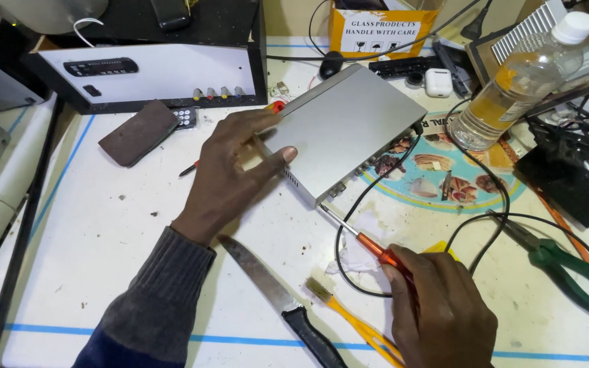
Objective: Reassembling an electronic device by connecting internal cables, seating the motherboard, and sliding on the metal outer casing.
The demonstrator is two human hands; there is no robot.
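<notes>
We read this as the unscrewing step: our left hand (230,167) lies flat and spread on the near-left corner of the flat silver metal electronics box (346,126), pinning it to the white tabletop (90,245) mid-scene. Our right hand (441,307) is clenched around the orange-handled screwdriver (363,238), whose tip touches the box's near edge (a screw head is too small to see there). The next move, as we judge it, calls for keeping the shaft in line with the edge and the box held still.

Counts:
- one black-handled steel knife (277,296), near, between the hands
- one small yellow-handled brush (349,317), just left of the right hand
- one green-handled pair of pliers (560,266), right
- one clear plastic bottle with a white cap (519,85), far right
- one brown flat pad (138,133), far left
- one small white earbud case (438,82), far
- one black cable (485,204) looping from the box
</notes>
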